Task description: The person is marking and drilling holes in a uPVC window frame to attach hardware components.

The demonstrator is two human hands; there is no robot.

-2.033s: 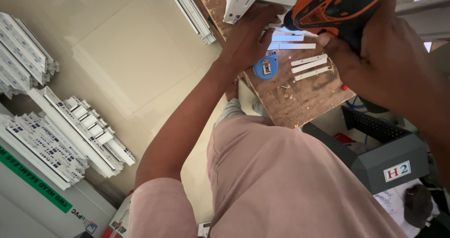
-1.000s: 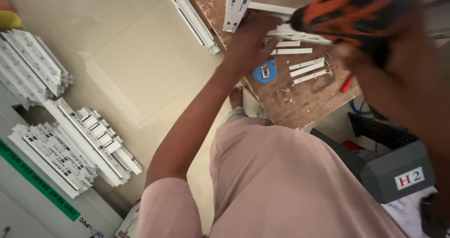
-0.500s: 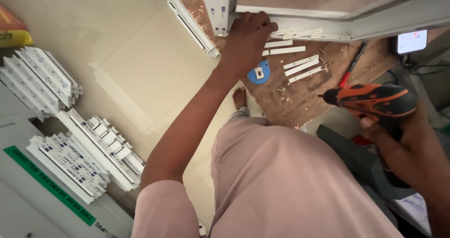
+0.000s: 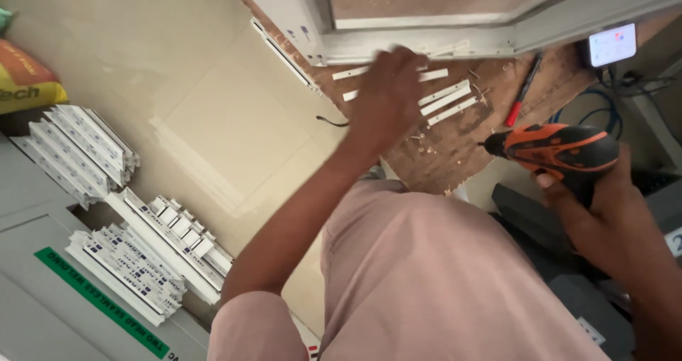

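Note:
My left hand [image 4: 387, 94] reaches out over several short white strips [image 4: 446, 98] lying on the brown wooden bench [image 4: 455, 155]. It is blurred, with fingers spread near the corner of a white window frame [image 4: 398, 41], and I see nothing held in it. My right hand [image 4: 600, 201] grips an orange and black cordless drill [image 4: 558, 148], held low at the right, off the frame, with its tip pointing left over the bench.
A red pencil [image 4: 522, 91] and a lit phone [image 4: 612, 45] lie on the bench by the frame. Stacks of white profile pieces [image 4: 153, 251] sit on the tiled floor at left. A yellow sack [image 4: 25, 80] and a grey machine [image 4: 50, 290] stand nearby.
The drill has come away from the frame and dropped to the right. My left hand left the frame corner and moved over the strips, hiding the blue tape measure.

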